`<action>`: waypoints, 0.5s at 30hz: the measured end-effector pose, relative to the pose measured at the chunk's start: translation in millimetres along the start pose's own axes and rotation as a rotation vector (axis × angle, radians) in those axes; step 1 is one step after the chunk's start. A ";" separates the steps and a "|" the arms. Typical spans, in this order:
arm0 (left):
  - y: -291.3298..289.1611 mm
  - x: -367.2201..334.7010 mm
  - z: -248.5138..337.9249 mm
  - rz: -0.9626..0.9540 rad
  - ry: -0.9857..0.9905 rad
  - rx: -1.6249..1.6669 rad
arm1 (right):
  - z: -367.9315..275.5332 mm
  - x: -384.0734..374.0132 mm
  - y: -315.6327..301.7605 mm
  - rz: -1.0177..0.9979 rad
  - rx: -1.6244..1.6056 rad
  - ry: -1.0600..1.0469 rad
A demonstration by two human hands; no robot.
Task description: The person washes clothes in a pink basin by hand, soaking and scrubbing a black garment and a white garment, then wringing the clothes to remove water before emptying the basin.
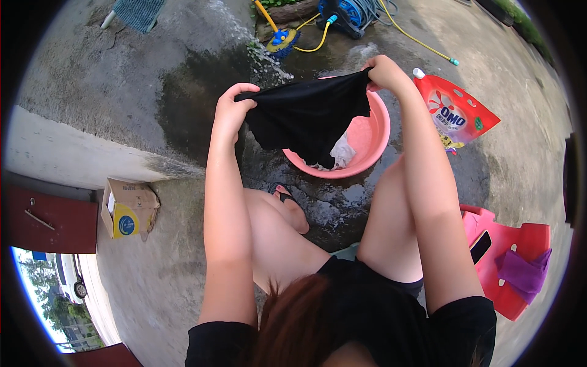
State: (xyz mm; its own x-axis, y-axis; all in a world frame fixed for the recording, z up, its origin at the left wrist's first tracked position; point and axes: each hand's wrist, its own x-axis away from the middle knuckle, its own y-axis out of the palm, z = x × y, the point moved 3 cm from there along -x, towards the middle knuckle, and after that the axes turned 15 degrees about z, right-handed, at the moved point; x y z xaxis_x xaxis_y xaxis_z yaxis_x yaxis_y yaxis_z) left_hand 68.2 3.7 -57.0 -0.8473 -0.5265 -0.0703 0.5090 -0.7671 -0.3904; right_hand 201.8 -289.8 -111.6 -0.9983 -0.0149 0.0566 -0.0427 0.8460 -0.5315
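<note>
A black cloth garment (306, 110) is stretched between my two hands, its lower part hanging loose; I cannot make out what kind of garment it is. My left hand (231, 110) pinches one upper corner between thumb and fingers. At the opposite corner my right hand (384, 72) grips the fabric edge. Behind and below the cloth stands a round pink basin (380, 131), partly hidden by it. White wet fabric (343, 151) lies inside the basin.
A red detergent pouch (458, 110) stands right of the basin. On a red plastic chair (526, 238) lie a phone (480, 247) and a purple cloth (524, 273). A cardboard box (136, 208) is at left. Beyond are a mop head (282, 43) and hose reel (345, 15) on wet concrete.
</note>
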 end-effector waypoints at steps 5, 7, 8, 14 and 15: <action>2.7 4.5 3.8 -0.018 0.025 0.002 | 1.2 -3.7 3.5 -0.001 0.005 -0.054; 2.8 4.6 3.5 -0.017 0.026 -0.003 | 0.7 -4.6 4.3 0.008 0.004 -0.081; 3.0 4.5 3.2 -0.018 0.027 -0.009 | 0.6 -5.3 4.8 0.031 -0.014 -0.077; 1.9 4.0 1.5 -0.017 0.029 -0.025 | -9.9 1.5 2.9 0.110 -0.076 -0.096; 2.4 4.4 1.9 -0.016 0.030 -0.025 | -11.2 3.3 0.6 0.141 -0.102 -0.083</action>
State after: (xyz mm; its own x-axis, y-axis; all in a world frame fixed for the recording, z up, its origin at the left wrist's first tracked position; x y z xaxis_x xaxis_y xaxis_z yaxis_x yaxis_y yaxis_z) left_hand 66.0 -1.2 -56.6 -0.8598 -0.5024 -0.0910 0.4914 -0.7659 -0.4147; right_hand 198.9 -283.4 -102.3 -0.9941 0.0672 -0.0846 0.0979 0.8922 -0.4409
